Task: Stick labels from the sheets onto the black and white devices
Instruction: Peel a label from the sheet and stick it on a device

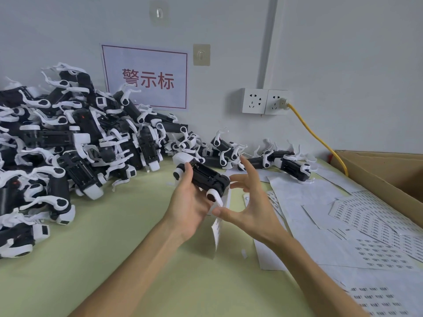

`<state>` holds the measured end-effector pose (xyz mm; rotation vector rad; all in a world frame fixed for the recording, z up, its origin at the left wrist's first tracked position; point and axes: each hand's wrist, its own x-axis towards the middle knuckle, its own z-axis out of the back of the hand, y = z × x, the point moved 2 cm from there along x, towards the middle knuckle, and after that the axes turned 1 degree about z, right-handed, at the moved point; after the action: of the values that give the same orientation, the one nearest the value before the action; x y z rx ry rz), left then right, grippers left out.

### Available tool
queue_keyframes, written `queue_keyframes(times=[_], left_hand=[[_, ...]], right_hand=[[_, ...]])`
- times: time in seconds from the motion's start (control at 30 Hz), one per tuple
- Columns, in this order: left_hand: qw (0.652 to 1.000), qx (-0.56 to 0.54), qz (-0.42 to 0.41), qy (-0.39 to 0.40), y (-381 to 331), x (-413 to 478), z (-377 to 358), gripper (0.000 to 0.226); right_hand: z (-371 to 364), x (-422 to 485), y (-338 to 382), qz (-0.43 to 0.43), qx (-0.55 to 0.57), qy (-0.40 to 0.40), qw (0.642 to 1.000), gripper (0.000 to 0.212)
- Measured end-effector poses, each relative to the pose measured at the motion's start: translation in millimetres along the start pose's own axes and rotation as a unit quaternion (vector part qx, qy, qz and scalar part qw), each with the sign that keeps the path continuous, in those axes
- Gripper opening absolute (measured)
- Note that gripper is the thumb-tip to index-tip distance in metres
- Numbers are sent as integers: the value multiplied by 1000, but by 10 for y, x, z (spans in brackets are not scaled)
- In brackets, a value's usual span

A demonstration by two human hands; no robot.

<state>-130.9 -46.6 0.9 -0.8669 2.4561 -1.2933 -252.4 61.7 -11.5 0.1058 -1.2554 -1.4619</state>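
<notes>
My left hand (pixel 191 201) grips a black and white device (pixel 207 178) above the green table, its black underside facing me. A narrow strip of label sheet (pixel 217 228) hangs down below that hand. My right hand (pixel 247 202) hovers just right of the device with fingers spread, fingertips near its end; whether they touch it is unclear. Label sheets (pixel 375 227) with rows of small dark labels lie on the table to the right.
A big heap of the same devices (pixel 68 145) fills the left side up to the wall. A few more devices (pixel 293 165) lie along the wall. A cardboard box (pixel 389 177) stands at the right. A yellow cable (pixel 318 138) runs from a wall socket.
</notes>
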Motion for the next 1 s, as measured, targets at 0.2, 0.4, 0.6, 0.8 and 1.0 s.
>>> queue_keyframes(times=[0.2, 0.4, 0.6, 0.8, 1.0], left_hand=[[994, 105, -34, 25, 36, -16, -50, 68], [791, 542, -282, 36, 12, -49, -11, 73], [728, 507, -461, -26, -33, -61, 21, 54], [931, 275, -226, -85, -122, 22, 109, 30], [932, 347, -93, 55, 43, 20, -13, 43]], right_hand=[[-26, 3, -20, 15, 6, -70, 997, 107], [264, 120, 53, -113, 319, -122, 933, 70], [543, 97, -30, -191, 509, -217, 811, 22], [432, 133, 9, -226, 421, -165, 862, 58], [298, 126, 38, -183, 373, -106, 903, 75]])
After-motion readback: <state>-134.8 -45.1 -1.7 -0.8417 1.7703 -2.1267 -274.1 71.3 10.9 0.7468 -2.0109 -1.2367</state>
